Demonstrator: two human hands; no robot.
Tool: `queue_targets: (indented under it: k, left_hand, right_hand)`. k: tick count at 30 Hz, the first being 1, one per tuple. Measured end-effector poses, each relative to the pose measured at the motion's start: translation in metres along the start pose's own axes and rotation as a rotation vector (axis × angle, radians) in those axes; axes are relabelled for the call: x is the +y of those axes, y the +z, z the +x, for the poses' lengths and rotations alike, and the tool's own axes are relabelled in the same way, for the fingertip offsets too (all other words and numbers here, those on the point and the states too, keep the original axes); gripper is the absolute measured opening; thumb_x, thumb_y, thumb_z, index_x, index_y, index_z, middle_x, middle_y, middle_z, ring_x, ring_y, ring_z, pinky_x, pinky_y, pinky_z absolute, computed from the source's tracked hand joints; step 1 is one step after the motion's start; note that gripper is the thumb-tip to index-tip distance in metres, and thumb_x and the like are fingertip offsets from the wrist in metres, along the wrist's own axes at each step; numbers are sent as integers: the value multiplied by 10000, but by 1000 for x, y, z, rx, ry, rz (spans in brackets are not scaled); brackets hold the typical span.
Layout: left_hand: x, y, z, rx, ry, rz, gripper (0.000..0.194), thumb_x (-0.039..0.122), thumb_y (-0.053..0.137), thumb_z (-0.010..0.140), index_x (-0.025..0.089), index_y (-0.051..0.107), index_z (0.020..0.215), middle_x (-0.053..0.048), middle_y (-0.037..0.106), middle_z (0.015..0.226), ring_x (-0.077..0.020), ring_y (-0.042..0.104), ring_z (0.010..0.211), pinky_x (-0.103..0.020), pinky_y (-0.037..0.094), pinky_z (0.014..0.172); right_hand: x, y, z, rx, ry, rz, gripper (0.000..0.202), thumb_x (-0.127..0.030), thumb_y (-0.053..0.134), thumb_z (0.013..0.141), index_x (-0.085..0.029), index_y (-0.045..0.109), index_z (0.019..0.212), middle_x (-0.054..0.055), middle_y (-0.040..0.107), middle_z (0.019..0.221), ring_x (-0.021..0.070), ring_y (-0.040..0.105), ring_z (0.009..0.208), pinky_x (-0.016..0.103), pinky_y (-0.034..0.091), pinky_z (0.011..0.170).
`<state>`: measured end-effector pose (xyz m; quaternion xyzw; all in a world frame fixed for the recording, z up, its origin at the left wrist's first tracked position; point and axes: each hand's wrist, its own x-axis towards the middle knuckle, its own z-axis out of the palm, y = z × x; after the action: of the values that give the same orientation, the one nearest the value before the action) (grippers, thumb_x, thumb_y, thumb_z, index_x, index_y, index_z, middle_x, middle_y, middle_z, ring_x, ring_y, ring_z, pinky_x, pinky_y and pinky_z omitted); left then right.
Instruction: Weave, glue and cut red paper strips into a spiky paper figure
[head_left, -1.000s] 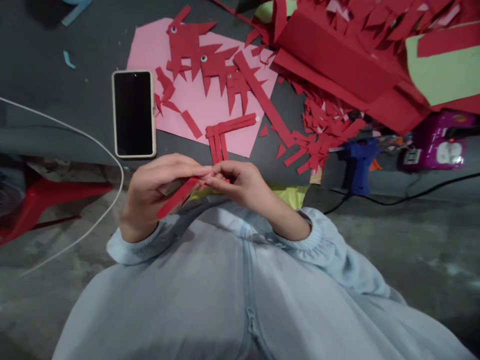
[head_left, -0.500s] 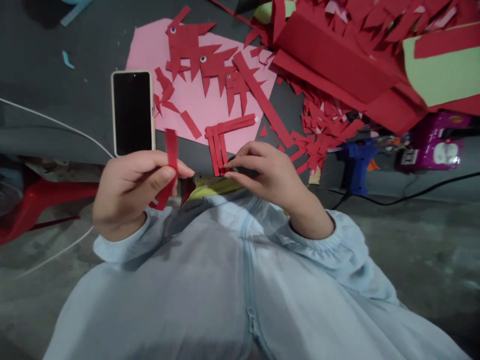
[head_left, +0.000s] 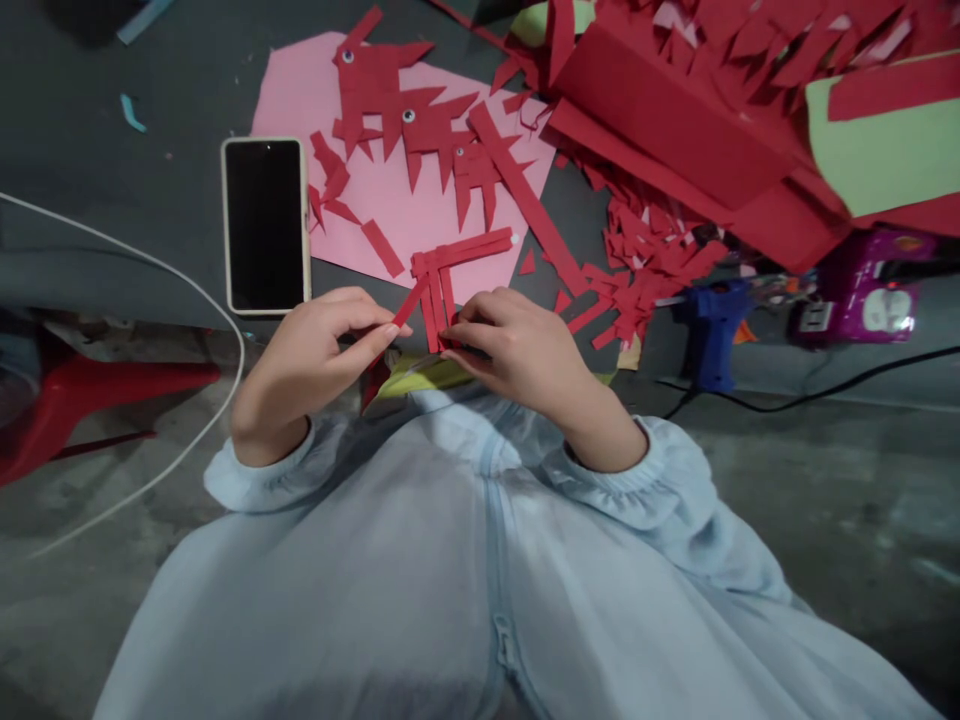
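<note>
My left hand (head_left: 322, 345) pinches a narrow red paper strip (head_left: 412, 302) between thumb and fingers. The strip slants up toward a piece made of joined red paper strips (head_left: 429, 310), which has two upright legs and a longer arm pointing right. That piece lies over the lower edge of the pink paper (head_left: 352, 245) and reaches the table edge. My right hand (head_left: 521, 345) has its thumb and fingertips closed at the lower end of the piece's right leg; the fingers partly hide that spot.
Red paper fish shapes (head_left: 367, 85) with googly eyes lie on the pink paper. A phone (head_left: 264, 225) is at left. Red scraps (head_left: 637, 250), folded red paper (head_left: 675, 120), a blue glue gun (head_left: 712, 335) and a purple packet (head_left: 870, 290) lie at right. A white cable (head_left: 180, 275) hangs at left.
My left hand has moved right and up, bringing its strip from upright to slanted beside the joined strips. The right hand's fingers have drawn in slightly leftward.
</note>
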<state>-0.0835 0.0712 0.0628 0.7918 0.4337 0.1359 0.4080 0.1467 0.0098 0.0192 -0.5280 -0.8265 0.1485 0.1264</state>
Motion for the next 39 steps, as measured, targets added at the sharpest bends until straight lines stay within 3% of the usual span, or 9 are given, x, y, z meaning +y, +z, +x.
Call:
queue_targets:
  k: [5,9,11,17,22,26,29,34,39]
  left_hand:
    - [-6,1,0,7,10,-14,217,278,590,894,236,764,771,-2,753,841,-175,683,814,-276,500,740]
    - [-9,5,0,103,-79,-103,153,261,673,846,237,789,943,8,772,816,-152,683,732,-255,513,690]
    - [-11,6,-1,149,-120,-143,138,245,706,822,225,781,936,15,764,765,-134,665,671,-242,512,660]
    - [-15,6,-2,197,-66,-57,91,272,687,847,255,766,806,27,754,750,-138,644,660,-253,488,633]
    - [-9,1,0,128,-73,31,152,296,640,877,246,778,837,8,761,814,-156,667,744,-263,467,686]
    - [3,-4,9,-87,-119,169,192,307,589,895,237,767,881,18,767,861,-158,674,801,-261,429,700]
    - [9,-3,17,-202,-134,240,145,283,604,885,229,724,947,41,737,778,-145,659,734,-258,396,665]
    - [13,4,32,-185,-60,207,213,192,671,835,221,606,1036,57,711,736,-149,680,715,-252,407,655]
    - [12,-2,37,-207,19,-69,201,187,676,808,231,559,966,70,700,731,-125,693,698,-227,474,669]
  right_hand:
    - [-1,-2,2,-10,-6,7,286,-290,517,994,-189,766,896,109,703,930,234,560,858,362,394,664]
    - [0,-3,5,-15,-1,30,284,-263,509,992,-171,758,893,111,705,918,233,572,853,366,422,699]
    - [0,-3,6,-8,8,53,284,-263,503,993,-174,754,894,109,702,908,231,580,842,367,433,716]
    - [5,-8,10,160,91,190,249,-281,537,971,-184,758,910,99,700,905,218,628,830,340,463,699]
    - [11,-13,12,244,185,299,215,-277,566,950,-193,737,851,73,675,842,186,611,743,313,453,636]
    - [15,-13,14,302,195,296,201,-287,579,946,-198,718,831,51,639,785,177,582,703,309,434,610]
    - [16,-13,15,349,158,288,192,-281,586,947,-196,715,833,43,626,771,168,573,687,305,423,600]
    - [16,-16,16,348,135,250,191,-295,577,962,-208,717,865,52,656,835,165,577,698,310,428,614]
    - [16,-18,17,365,106,266,189,-293,581,959,-200,729,886,58,672,854,160,588,695,299,432,598]
